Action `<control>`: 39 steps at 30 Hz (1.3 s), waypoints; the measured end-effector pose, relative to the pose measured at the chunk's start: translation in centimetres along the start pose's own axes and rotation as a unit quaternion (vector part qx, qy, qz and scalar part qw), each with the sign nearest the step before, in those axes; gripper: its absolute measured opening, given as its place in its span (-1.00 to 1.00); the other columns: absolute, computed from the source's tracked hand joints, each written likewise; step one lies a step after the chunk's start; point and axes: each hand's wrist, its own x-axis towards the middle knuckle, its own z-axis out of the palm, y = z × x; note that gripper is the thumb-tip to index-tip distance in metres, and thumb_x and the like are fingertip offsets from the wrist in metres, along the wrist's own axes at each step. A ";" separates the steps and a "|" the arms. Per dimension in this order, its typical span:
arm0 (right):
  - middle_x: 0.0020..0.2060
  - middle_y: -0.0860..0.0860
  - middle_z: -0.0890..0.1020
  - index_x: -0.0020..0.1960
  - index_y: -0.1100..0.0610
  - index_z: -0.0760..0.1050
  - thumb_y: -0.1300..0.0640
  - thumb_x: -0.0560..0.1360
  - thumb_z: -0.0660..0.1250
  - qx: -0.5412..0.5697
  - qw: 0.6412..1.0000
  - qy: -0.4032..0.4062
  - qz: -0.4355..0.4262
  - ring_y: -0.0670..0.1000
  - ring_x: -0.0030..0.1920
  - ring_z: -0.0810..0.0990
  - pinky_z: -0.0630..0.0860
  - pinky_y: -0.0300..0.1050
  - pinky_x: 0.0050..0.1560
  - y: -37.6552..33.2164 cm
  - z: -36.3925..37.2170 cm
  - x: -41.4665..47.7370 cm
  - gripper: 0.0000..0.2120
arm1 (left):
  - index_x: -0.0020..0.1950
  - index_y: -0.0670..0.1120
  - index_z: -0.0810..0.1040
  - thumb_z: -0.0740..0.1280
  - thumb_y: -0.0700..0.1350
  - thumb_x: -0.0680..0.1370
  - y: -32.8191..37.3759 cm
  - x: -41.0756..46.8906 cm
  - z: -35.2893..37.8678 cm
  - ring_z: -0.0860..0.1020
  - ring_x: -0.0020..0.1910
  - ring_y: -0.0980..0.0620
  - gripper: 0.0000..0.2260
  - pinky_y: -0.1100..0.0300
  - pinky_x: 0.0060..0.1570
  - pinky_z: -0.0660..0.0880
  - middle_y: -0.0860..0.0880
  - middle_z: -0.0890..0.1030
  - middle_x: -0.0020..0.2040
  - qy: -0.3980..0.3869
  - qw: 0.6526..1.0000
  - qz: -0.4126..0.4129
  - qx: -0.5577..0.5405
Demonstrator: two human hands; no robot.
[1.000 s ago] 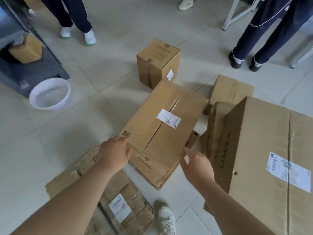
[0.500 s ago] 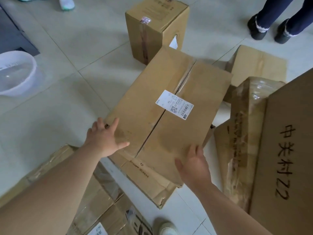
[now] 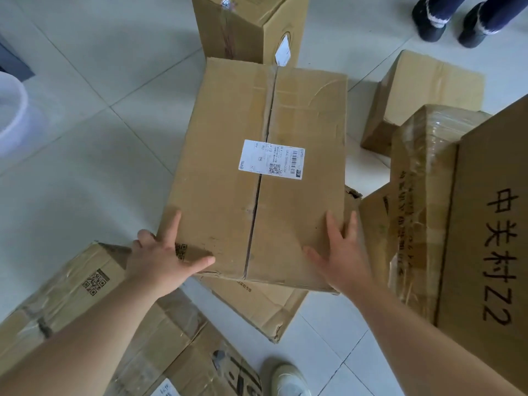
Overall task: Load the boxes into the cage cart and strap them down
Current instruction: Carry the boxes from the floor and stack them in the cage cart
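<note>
A long cardboard box [image 3: 228,132] with a white shipping label lies in the middle of the tiled floor, its near end resting on another flattened-looking box [image 3: 263,307]. My left hand [image 3: 163,258] lies on the box's near left corner with fingers spread straight. On the near right corner my right hand [image 3: 340,258] presses flat, fingers straight and reaching over the right edge. The cage cart is not in view.
A tall box [image 3: 243,27] stands just behind the long one. Several more boxes crowd the right [image 3: 491,224] and the lower left [image 3: 71,295]. A person's dark shoes [image 3: 445,21] are at the top right, my own shoe [image 3: 288,381] at the bottom, a white basin [image 3: 8,110] at the left edge.
The camera has closed in on the long box. Both hands went from hovering near its front end to lying flat on its two near corners, and the box has turned more lengthwise to me.
</note>
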 end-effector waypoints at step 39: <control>0.38 0.08 0.31 0.50 -0.24 0.05 -0.48 0.33 0.14 -0.091 0.976 0.021 -0.196 0.14 0.15 0.54 0.54 0.01 0.07 -21.3 -23.9 -26.2 -0.19 | 0.48 0.28 0.04 0.24 0.59 0.03 -7.1 -40.3 -21.3 0.48 0.11 -0.15 0.07 -0.05 0.04 0.53 -0.10 0.32 0.21 0.181 0.920 -0.185 -0.295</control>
